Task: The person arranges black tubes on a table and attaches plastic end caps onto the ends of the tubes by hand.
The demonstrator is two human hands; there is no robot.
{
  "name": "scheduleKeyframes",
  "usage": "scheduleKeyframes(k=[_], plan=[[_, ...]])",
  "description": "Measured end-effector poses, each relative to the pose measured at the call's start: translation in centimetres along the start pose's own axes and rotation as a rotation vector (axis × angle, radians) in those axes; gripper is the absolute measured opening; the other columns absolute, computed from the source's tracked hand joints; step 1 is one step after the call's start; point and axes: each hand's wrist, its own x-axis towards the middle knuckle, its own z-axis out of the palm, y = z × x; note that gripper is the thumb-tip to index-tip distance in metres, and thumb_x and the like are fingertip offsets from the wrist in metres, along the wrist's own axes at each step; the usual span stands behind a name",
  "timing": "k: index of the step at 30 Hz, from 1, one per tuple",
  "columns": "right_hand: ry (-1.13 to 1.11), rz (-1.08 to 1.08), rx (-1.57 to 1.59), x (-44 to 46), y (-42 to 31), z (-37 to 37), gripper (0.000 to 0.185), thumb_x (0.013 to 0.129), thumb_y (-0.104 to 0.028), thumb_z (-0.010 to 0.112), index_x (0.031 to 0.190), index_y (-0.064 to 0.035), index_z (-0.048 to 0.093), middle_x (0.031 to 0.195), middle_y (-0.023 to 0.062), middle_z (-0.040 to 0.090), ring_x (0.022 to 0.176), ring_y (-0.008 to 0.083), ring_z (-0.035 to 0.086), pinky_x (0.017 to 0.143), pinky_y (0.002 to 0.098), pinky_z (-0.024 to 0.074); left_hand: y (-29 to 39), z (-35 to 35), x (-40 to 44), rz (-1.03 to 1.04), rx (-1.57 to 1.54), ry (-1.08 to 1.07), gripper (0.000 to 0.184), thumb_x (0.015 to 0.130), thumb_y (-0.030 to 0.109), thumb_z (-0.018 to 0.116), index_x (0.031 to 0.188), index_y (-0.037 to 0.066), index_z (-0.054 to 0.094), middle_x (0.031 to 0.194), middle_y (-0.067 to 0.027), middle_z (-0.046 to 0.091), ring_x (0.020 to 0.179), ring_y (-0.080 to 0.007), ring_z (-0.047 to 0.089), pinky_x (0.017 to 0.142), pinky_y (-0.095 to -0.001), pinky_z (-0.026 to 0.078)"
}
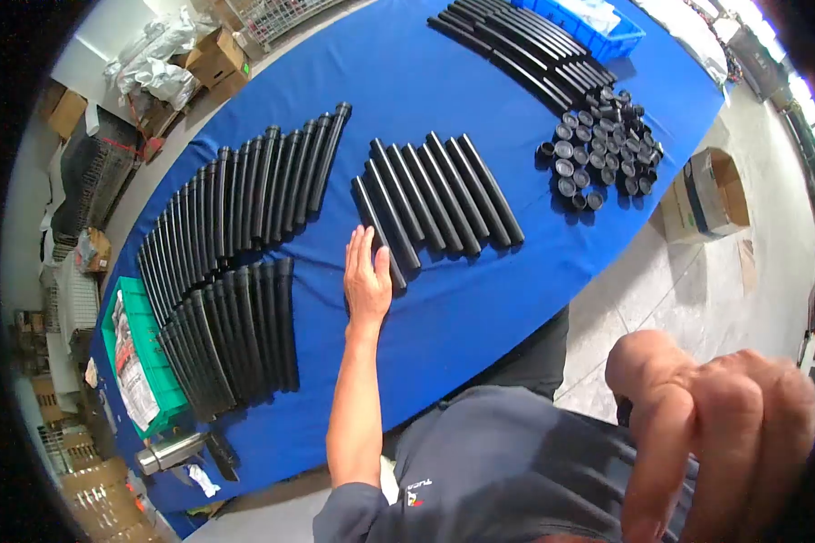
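My left hand (367, 282) lies palm down with its fingers stretched out, touching the leftmost black tube (378, 237) of the middle row. Several more black tubes (439, 195) lie side by side to its right on the blue cloth. Close to the camera at the lower right, my right hand (715, 407) is raised off the table, slightly blurred, with its fingers curled together; whatever it may hold is hidden. A pile of round black caps (607, 149) sits at the upper right of the tubes.
Rows of capped black tubes (244, 190) fill the left side. More tubes (525, 45) lie at the far end by a blue crate (620, 41). A green crate (149, 357) and a metal object (172, 452) are at the left edge. A cardboard box (711, 195) stands on the floor.
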Motion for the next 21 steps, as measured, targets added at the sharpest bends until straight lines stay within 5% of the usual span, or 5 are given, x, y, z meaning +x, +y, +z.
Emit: scheduleKeyframes(k=[2, 4, 12, 15, 21], plan=[[0.197, -0.175, 0.639, -0.4, 2.1, 1.3, 0.017, 0.083, -0.005, 0.066, 0.075, -0.0111, 0.053, 0.077, 0.0029, 0.055, 0.066, 0.0147, 0.058, 0.059, 0.0303, 0.0488, 0.0, 0.2, -0.1, 0.005, 0.003, -0.002, 0.044, 0.105, 0.026, 0.055, 0.138, -0.002, 0.057, 0.142, -0.0264, 0.057, 0.137, -0.0434, 0.049, 0.117, -0.0492, 0.038], [0.254, -0.253, 0.814, -0.6, 3.0, 1.9, 0.015, 0.083, -0.005, 0.067, 0.077, -0.0109, 0.054, 0.08, 0.0036, 0.056, 0.069, 0.0155, 0.058, 0.062, 0.0307, 0.0486, -0.1, 0.4, 0.0, 0.005, 0.001, -0.006, 0.043, 0.105, 0.026, 0.054, 0.137, -0.002, 0.058, 0.142, -0.026, 0.057, 0.137, -0.0436, 0.049, 0.117, -0.0492, 0.038], [0.28, -0.374, 0.981, -0.6, 4.1, 2.9, 0.011, 0.085, -0.007, 0.068, 0.088, -0.0099, 0.058, 0.092, 0.0063, 0.059, 0.081, 0.0187, 0.059, 0.072, 0.0322, 0.048, -0.2, 0.0, -0.1, -0.03, -0.051, -0.038, 0.046, 0.106, 0.028, 0.053, 0.14, -0.002, 0.055, 0.147, -0.0272, 0.052, 0.14, -0.0443, 0.046, 0.118, -0.0496, 0.035], [0.274, -0.415, 1.013, -0.3, 4.2, 3.0, 0.011, 0.085, -0.008, 0.068, 0.092, -0.0096, 0.06, 0.096, 0.0073, 0.06, 0.085, 0.0199, 0.06, 0.076, 0.0327, 0.0477, 0.4, -0.1, 0.3, 0.075, -0.019, 0.015, 0.05, 0.104, 0.029, 0.055, 0.145, 0.001, 0.052, 0.155, -0.0243, 0.044, 0.146, -0.0442, 0.037, 0.12, -0.0536, 0.031], [0.234, -0.469, 1.061, 0.5, 4.3, 4.1, 0.016, 0.086, -0.009, 0.069, 0.101, -0.0089, 0.063, 0.104, 0.0093, 0.062, 0.094, 0.0224, 0.061, 0.084, 0.0339, 0.0473, 2.2, 1.1, 3.6, 0.194, 0.154, -0.244, 0.05, 0.104, 0.033, 0.052, 0.149, 0.011, 0.053, 0.161, -0.0123, 0.042, 0.152, -0.0405, 0.028, 0.118, -0.0664, 0.024]])
